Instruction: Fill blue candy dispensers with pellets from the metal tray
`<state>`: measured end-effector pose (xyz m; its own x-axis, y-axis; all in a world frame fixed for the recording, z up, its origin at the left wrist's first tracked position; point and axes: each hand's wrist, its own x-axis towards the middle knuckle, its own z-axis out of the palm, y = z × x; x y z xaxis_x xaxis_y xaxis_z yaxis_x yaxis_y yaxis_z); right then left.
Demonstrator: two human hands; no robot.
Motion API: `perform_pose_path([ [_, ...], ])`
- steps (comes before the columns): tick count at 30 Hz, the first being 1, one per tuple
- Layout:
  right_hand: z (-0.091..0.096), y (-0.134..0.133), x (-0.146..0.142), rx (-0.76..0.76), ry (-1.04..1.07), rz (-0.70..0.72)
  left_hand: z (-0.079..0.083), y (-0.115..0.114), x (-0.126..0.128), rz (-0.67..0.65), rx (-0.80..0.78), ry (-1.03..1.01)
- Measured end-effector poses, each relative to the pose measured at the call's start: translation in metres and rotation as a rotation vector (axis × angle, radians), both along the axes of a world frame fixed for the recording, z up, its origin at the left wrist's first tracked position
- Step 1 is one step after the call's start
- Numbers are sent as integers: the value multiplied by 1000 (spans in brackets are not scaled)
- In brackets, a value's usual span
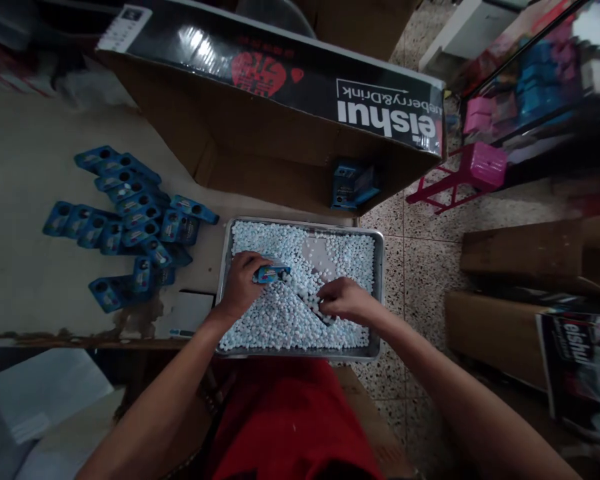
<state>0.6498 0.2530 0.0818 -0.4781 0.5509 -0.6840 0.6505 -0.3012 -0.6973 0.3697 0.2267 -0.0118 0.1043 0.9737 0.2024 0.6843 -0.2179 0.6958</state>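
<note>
A metal tray (378, 280) full of small white pellets (275, 320) rests at the table's near edge. My left hand (243, 283) is closed around a small blue container (273, 272) held low over the pellets. My right hand (347, 300) lies curled in the pellets just to its right, fingers bunched on some of them. A bare patch of tray bottom (317, 253) shows behind the hands.
Several blue containers (130, 220) lie heaped on the table (25, 173) left of the tray. A big open cardboard box (260, 133) with a black printed flap stands behind, a few blue packs (353, 185) inside. Boxes (530, 253) and a pink stool (473, 170) stand on the floor at right.
</note>
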Motion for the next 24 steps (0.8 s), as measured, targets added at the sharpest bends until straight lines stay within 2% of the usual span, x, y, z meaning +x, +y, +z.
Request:
perform_pose_path([
  [5,-1,13,-21,-158,-31,-70,-11,-15,9,79,5,-53],
  [9,11,12,-22,-204,-21,-105,-15,-18,10,135,34,-99],
  [11,18,2,-8,-176,-41,-95,-21,-19,8,173,31,-128],
  [13,17,-17,16,-31,-160,-45,-31,-23,7,239,29,-169],
  [16,-13,-58,56,281,-510,23,-54,-33,16,382,50,-268],
  [19,-64,-99,73,420,-765,98,-78,-40,42,517,48,-393],
  [22,-110,-121,48,467,-796,146,-93,-38,81,586,49,-419],
  [24,-131,-121,18,475,-745,86,-97,-33,109,610,48,-416],
])
